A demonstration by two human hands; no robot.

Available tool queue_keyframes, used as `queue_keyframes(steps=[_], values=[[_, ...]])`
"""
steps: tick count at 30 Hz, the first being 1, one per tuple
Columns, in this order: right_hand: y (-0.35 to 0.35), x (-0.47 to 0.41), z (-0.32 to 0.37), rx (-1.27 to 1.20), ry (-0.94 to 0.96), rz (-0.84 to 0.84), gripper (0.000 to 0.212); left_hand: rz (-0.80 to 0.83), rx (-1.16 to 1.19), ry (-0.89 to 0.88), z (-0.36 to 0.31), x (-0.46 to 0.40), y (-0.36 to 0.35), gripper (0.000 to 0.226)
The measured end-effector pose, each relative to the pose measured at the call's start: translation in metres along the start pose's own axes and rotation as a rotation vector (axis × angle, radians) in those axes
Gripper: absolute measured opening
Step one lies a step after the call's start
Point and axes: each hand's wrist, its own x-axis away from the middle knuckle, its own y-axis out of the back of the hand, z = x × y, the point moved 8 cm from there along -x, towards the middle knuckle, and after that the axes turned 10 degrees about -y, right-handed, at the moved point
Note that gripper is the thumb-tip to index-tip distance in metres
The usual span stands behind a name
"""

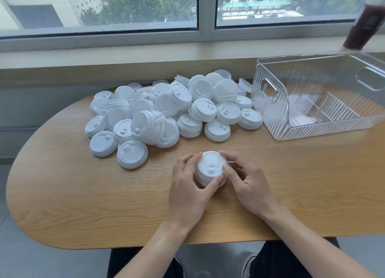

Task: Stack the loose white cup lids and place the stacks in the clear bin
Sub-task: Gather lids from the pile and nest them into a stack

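A short stack of white cup lids (pixel 210 165) stands on the wooden table (pixel 83 194) near its front middle. My left hand (pixel 187 190) grips the stack from the left, thumb against its near side. My right hand (pixel 248 186) grips it from the right, thumb on the top lid's rim. Behind, a big pile of loose white lids (pixel 162 111) covers the table's middle. The clear bin (pixel 270 119) sits at the right with a white lid stack (pixel 302 119) inside its near left corner.
A dark bottle (pixel 364 21) stands on the window sill behind the bin. The window and sill run along the table's far edge. Bare wood lies to the left of my hands and in front of the bin.
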Motion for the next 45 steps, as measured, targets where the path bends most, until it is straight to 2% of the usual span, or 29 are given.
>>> queue_keyframes(steps=[7,11,13,17,23,27,36,39,45], values=[[0.001,-0.003,-0.003,-0.011,-0.003,-0.014,0.037,0.076,-0.077,-0.020,0.003,-0.004,0.002,0.073],[0.013,-0.014,-0.008,-0.094,-0.055,-0.089,0.038,0.068,-0.048,-0.003,0.008,-0.015,0.010,0.058],[0.023,-0.026,-0.011,-0.061,-0.074,-0.152,0.033,0.036,-0.036,0.002,0.012,-0.030,0.017,0.050],[0.034,-0.059,-0.014,0.130,-0.088,-0.206,0.043,0.038,-0.175,-0.079,0.016,-0.069,0.017,0.039],[0.022,-0.100,-0.020,0.381,-0.066,-0.176,0.065,0.094,-0.376,-0.216,0.013,-0.122,-0.008,0.061],[0.016,-0.117,-0.021,0.455,-0.063,-0.212,0.080,0.109,-0.457,-0.208,0.019,-0.150,-0.025,0.072],[0.013,-0.124,-0.021,0.513,-0.029,-0.200,0.078,0.138,-0.560,-0.135,0.031,-0.180,-0.051,0.086],[0.016,-0.124,-0.021,0.464,-0.040,-0.196,0.077,0.097,-0.499,-0.124,0.032,-0.177,-0.045,0.086],[0.017,-0.123,-0.022,0.433,-0.051,-0.177,0.083,0.067,-0.232,-0.089,0.033,-0.154,-0.022,0.085]])
